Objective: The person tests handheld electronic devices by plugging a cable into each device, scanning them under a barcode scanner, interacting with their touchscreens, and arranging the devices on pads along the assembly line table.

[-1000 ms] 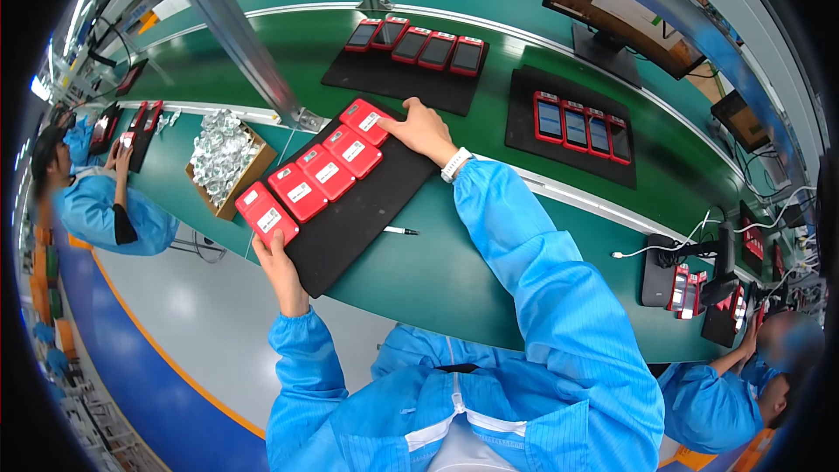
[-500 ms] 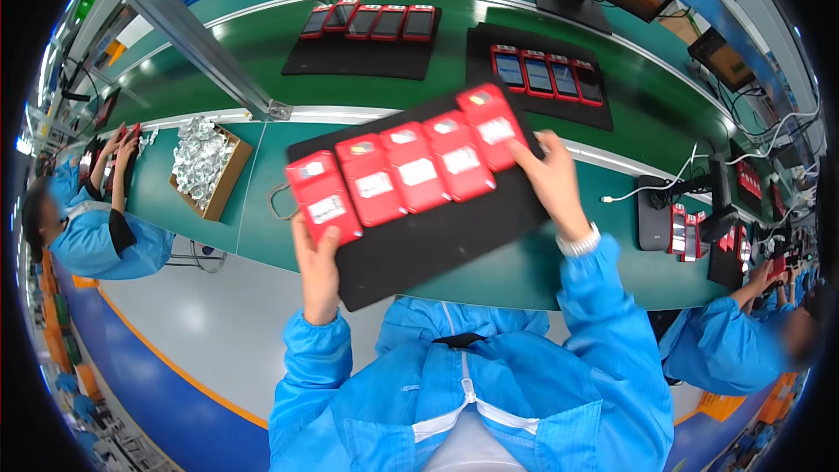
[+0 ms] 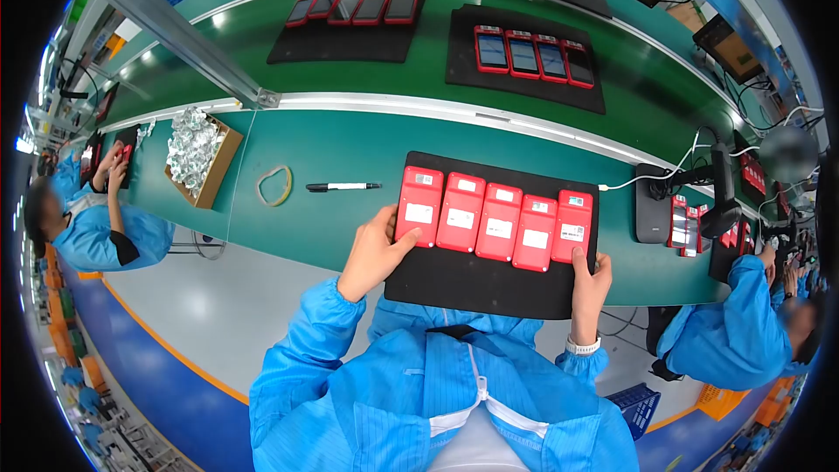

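Note:
A black mat [image 3: 489, 288] carries a row of several red handheld devices [image 3: 500, 227], lying face down with white labels showing. My left hand [image 3: 377, 252] grips the mat's left edge, its thumb pressing on the leftmost device. At the right edge, my right hand [image 3: 591, 293] is closed on the mat, with a fingertip against the rightmost device. Fingers under the mat are hidden. To the left on the green table [image 3: 332, 227] lie a black-and-white marker [image 3: 343, 186] and a rubber band [image 3: 274, 185].
Two more black mats hold red devices, screens up, on the far green surface [image 3: 384, 87]. A cardboard box [image 3: 229, 153] of crumpled clear material stands left. A scanner on a stand [image 3: 722, 188] and a white cable [image 3: 647, 182] are right. Co-workers sit at both sides.
The mat with its devices has moved right and down, turning from a tilt to nearly level. Both hands have kept hold of it. The marker and the rubber band are now uncovered.

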`<state>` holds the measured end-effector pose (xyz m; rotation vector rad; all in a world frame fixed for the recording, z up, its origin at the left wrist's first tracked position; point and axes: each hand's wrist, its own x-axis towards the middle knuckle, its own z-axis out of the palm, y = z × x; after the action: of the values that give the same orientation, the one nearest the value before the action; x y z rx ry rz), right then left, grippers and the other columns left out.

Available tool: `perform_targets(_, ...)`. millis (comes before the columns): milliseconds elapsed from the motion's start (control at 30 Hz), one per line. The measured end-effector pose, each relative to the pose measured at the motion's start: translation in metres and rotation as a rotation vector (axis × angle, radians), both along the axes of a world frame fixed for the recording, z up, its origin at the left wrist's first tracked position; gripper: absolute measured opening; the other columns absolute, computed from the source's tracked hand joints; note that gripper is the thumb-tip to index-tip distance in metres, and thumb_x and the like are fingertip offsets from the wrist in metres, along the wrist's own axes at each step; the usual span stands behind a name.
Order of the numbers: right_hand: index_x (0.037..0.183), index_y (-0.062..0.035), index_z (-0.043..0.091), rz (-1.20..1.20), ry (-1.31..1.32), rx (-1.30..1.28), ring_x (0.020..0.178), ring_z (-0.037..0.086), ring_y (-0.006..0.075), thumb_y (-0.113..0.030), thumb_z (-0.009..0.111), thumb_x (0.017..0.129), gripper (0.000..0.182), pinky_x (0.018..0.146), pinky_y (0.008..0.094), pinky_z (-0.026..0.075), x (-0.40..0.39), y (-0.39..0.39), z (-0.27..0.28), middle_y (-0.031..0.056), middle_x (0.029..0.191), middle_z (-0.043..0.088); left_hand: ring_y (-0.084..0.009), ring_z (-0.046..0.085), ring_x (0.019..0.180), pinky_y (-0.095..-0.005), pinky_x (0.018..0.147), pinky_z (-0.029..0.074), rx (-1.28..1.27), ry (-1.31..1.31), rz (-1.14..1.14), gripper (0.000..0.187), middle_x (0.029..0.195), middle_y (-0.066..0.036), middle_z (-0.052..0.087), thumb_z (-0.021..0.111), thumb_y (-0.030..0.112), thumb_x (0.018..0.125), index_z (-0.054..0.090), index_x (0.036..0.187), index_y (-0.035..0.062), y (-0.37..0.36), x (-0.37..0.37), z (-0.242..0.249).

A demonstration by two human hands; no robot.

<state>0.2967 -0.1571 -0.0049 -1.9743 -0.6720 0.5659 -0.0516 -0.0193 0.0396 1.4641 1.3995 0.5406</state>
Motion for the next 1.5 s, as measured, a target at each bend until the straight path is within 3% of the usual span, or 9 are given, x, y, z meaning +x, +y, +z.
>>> perform_targets(133, 0.103, 0.0046, 0.062, 0.014, 0.014, -0.034, 0.080, 0.063, 0.0128, -0.027, 0.080, 0.097, 0.037, 0.072, 0.0294, 0.053, -0.001, 0.024, 0.006, 0.0105, 0.090, 0.070, -0.0403, 0.062, 0.098, -0.0502, 0.079, 0.053, 0.822, 0.450, 0.011, 0.028, 0.105, -0.017, 0.060, 0.078, 0.012, 0.091, 0.067, 0.113, -0.0005, 0.016, -0.025, -0.023)
perform_targets(267, 0.107, 0.0079, 0.062, 0.045, -0.007, -0.011, 0.083, 0.067, 0.0157, -0.029, 0.081, 0.096, 0.043, 0.072, 0.0321, 0.055, -0.002, 0.041, 0.004, 0.0147, 0.093, 0.073, -0.0445, 0.054, 0.131, -0.0506, 0.108, 0.046, 0.913, 0.751, -0.173, 0.047, 0.138, -0.023, 0.058, 0.078, 0.006, 0.087, 0.063, 0.132, 0.0012, 0.051, -0.067, -0.005)
perform_targets(567, 0.111, 0.0074, 0.064, 0.124, -0.182, -0.074, 0.088, 0.073, 0.0477, -0.042, 0.076, 0.096, 0.053, 0.076, 0.0514, 0.057, -0.036, 0.091, 0.014, 0.0311, 0.094, 0.074, -0.0343, 0.063, 0.089, -0.0457, 0.075, 0.052, 0.912, 0.888, 0.020, 0.023, 0.093, -0.014, 0.061, 0.065, 0.007, 0.099, 0.066, 0.122, 0.0014, 0.070, -0.073, -0.042)
perform_targets(733, 0.111, -0.0050, 0.068, 0.282, -0.915, -0.086, 0.087, 0.069, 0.0355, -0.019, 0.069, 0.099, 0.019, 0.067, 0.0449, 0.056, 0.013, 0.083, 0.006, 0.0141, 0.099, 0.065, -0.0341, 0.064, 0.091, -0.0463, 0.074, 0.054, 0.873, 0.999, 0.146, 0.028, 0.095, -0.014, 0.062, 0.065, 0.008, 0.098, 0.066, 0.126, 0.0016, 0.072, -0.076, -0.051)
perform_targets(833, 0.123, -0.0022, 0.067, 0.322, -1.354, -0.175, 0.117, 0.061, 0.0374, -0.006, 0.067, 0.088, 0.035, 0.102, 0.0425, 0.051, 0.078, 0.085, 0.021, 0.0175, 0.127, 0.063, -0.0344, 0.063, 0.092, -0.0463, 0.074, 0.054, 0.842, 1.050, 0.193, 0.029, 0.099, -0.015, 0.061, 0.065, 0.008, 0.099, 0.066, 0.127, 0.0013, 0.070, -0.075, -0.050)
perform_targets(1000, 0.114, -0.0007, 0.066, 0.645, -1.480, -0.051, 0.110, 0.062, 0.0297, -0.009, 0.063, 0.088, 0.027, 0.099, 0.0402, 0.050, 0.132, 0.091, 0.005, 0.0127, 0.111, 0.065, -0.0374, 0.063, 0.100, -0.0462, 0.081, 0.054, 0.920, 0.925, 0.217, 0.030, 0.108, -0.018, 0.062, 0.070, 0.008, 0.096, 0.068, 0.125, 0.0005, 0.067, -0.042, -0.027)
perform_targets(1167, 0.096, -0.0035, 0.062, 0.765, -1.515, 0.083, 0.096, 0.061, 0.0263, -0.011, 0.064, 0.085, 0.013, 0.091, 0.0390, 0.051, 0.150, 0.117, 0.001, 0.0090, 0.094, 0.058, -0.0422, 0.060, 0.121, -0.0490, 0.100, 0.051, 0.897, 0.278, -0.241, 0.046, 0.131, -0.021, 0.063, 0.085, 0.015, 0.085, 0.067, 0.126, 0.0010, 0.049, 0.067, 0.012)
perform_targets(1367, 0.103, -0.0049, 0.063, 0.719, -1.434, 0.299, 0.099, 0.066, 0.0274, -0.013, 0.061, 0.090, 0.016, 0.090, 0.0380, 0.053, 0.159, 0.192, 0.004, 0.0101, 0.098, 0.065, -0.0541, 0.035, 0.149, -0.0599, 0.121, 0.034, 0.917, 0.382, -0.792, 0.100, 0.161, -0.037, 0.034, 0.095, 0.034, 0.071, 0.048, 0.155, 0.0057, 0.076, 0.196, 0.008)
perform_targets(1500, 0.110, -0.0039, 0.059, 0.653, -1.364, 0.607, 0.107, 0.066, 0.0341, -0.004, 0.064, 0.086, 0.024, 0.095, 0.0437, 0.055, 0.156, 0.245, 0.060, 0.0132, 0.108, 0.067, -0.0515, 0.046, 0.139, -0.0574, 0.115, 0.042, 0.790, 0.423, -0.898, 0.106, 0.145, -0.035, 0.049, 0.095, 0.042, 0.063, 0.050, 0.152, 0.0049, 0.092, 0.223, -0.004)
